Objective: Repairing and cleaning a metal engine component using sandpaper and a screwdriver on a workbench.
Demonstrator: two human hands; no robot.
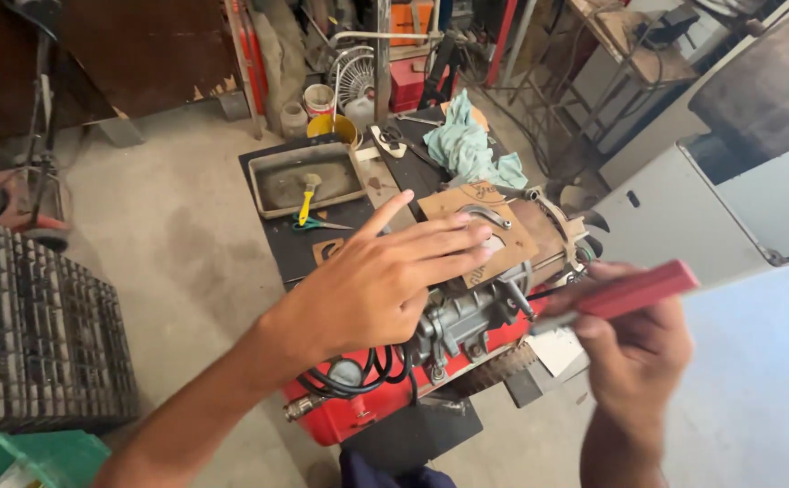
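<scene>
Over the engine (466, 321), our left hand (376, 285) lies open, flat on the brown gasket sheet (494, 239); our right hand (634, 348) has its grip closed on a red-handled tool (629, 291); we judge firm pressing best

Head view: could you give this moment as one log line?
left hand: flat on brown cardboard gasket sheet | right hand: holds red-handled tool | under: grey engine

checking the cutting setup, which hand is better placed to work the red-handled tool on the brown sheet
Right. The right hand already grips the red-handled tool, its tip near the brown sheet. The left hand lies flat on the sheet, steadying it.
</scene>
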